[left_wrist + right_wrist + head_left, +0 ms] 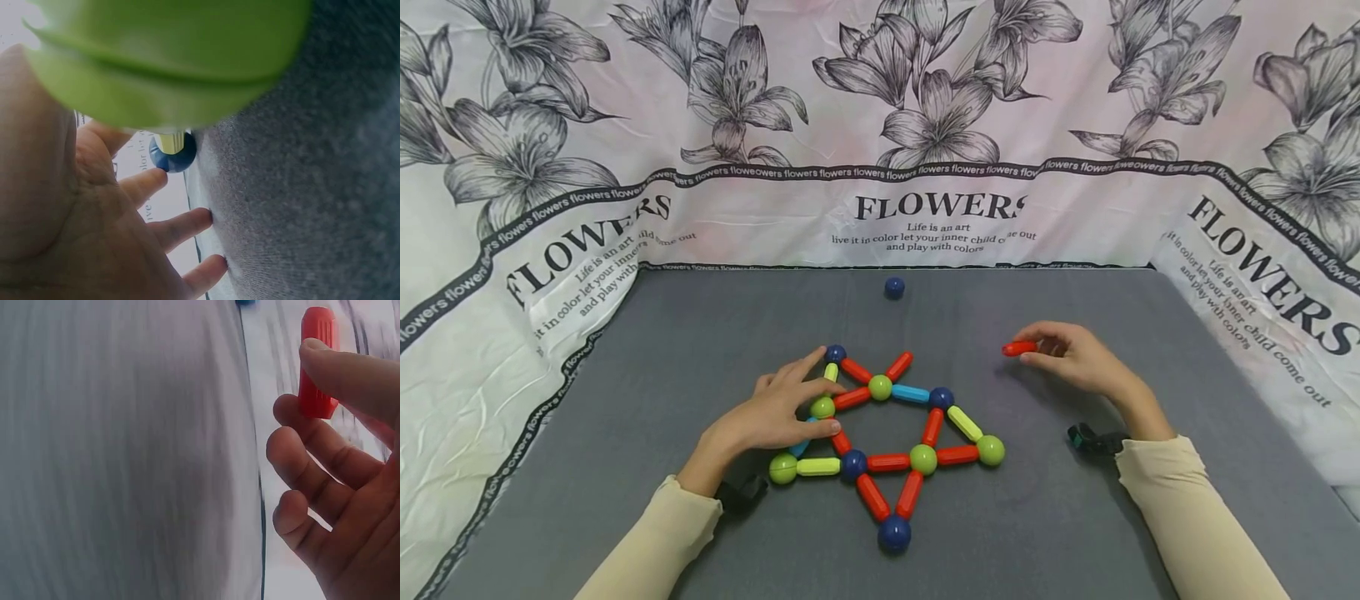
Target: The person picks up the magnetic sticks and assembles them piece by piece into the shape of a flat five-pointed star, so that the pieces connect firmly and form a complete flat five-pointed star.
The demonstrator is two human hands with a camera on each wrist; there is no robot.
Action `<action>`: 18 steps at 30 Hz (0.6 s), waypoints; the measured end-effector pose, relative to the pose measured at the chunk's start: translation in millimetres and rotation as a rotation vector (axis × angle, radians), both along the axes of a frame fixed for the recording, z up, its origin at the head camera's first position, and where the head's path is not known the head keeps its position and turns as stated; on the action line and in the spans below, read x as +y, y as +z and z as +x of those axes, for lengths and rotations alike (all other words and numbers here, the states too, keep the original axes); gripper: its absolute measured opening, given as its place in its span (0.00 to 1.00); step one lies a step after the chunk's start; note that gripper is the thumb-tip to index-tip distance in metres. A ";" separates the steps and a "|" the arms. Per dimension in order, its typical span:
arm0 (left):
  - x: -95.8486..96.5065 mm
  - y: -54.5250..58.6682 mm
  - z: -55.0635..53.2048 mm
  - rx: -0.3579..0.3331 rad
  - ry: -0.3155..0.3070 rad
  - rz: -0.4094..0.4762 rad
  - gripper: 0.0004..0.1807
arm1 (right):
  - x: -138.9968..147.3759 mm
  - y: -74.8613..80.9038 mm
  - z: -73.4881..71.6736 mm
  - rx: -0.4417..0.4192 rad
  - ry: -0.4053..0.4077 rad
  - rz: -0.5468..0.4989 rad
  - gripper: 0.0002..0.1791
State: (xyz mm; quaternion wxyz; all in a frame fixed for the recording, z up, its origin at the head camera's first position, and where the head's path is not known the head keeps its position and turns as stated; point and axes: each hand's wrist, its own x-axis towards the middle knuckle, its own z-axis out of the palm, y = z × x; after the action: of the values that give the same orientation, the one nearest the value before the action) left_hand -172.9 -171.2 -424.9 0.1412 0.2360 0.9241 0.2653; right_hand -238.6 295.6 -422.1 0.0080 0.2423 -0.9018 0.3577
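Observation:
A flat frame of coloured rods and balls lies on the grey table, with red, blue and yellow-green rods joined at green and dark blue balls. My left hand point(778, 408) spreads over its left side, fingers extended. A fingertip touches the upper-left blue ball point(835, 354), and the thumb lies by the green ball point(823, 407). In the left wrist view another green ball point(162, 62) looms close to the camera. At the right, above the table, my right hand point(1075, 354) pinches a loose red rod point(1018, 347) between thumb and fingers.
A single dark blue ball point(894, 288) sits near the table's point(1037, 533) far edge. One red rod point(899, 365) sticks out from the frame's upper green ball with a free end. Behind the table hangs a flower-printed cloth point(760, 217).

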 end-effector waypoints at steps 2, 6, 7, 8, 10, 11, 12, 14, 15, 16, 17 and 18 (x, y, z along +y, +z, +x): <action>0.2 0.1 -0.5 0.003 0.000 -0.004 0.28 | -18.3 -0.1 1.0 -0.023 0.069 0.009 0.13; 1.4 1.6 0.3 0.002 -0.006 -0.004 0.28 | -46.5 -4.8 5.3 -0.018 0.219 0.030 0.14; 1.7 2.1 0.6 0.001 -0.007 -0.002 0.28 | -52.1 -6.0 6.3 -0.010 0.254 0.035 0.14; 1.8 2.5 0.9 0.003 -0.008 -0.001 0.28 | -57.1 -7.2 7.2 -0.001 0.281 0.038 0.13; 2.0 3.3 1.1 0.006 -0.009 0.001 0.28 | -64.7 -8.7 8.9 0.024 0.316 0.042 0.13; 2.0 3.4 1.1 0.009 -0.010 0.000 0.28 | -67.4 -9.4 9.7 0.030 0.320 0.043 0.14; 2.0 3.5 1.1 0.009 -0.009 0.000 0.28 | -69.5 -9.8 10.4 0.032 0.316 0.045 0.15; 2.1 3.4 1.0 0.010 -0.008 -0.002 0.28 | -72.5 -10.9 11.6 0.037 0.287 0.049 0.17; 2.2 3.3 1.0 0.010 -0.008 -0.004 0.28 | -73.6 -11.6 12.1 0.034 0.264 0.049 0.19; 2.3 3.1 0.8 0.009 -0.007 -0.005 0.28 | -74.6 -12.5 12.5 0.026 0.234 0.053 0.21; 2.5 2.9 0.8 0.008 -0.006 -0.006 0.28 | -75.7 -13.6 12.9 0.018 0.202 0.056 0.22; 2.6 3.0 0.8 0.006 -0.005 -0.006 0.28 | -77.0 -14.7 13.3 0.010 0.171 0.054 0.22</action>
State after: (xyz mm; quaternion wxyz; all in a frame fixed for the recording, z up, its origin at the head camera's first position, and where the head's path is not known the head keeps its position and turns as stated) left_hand -172.1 -168.6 -421.9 0.1397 0.2387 0.9248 0.2612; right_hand -225.3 218.6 -436.9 -0.0246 0.3201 -0.8872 0.3314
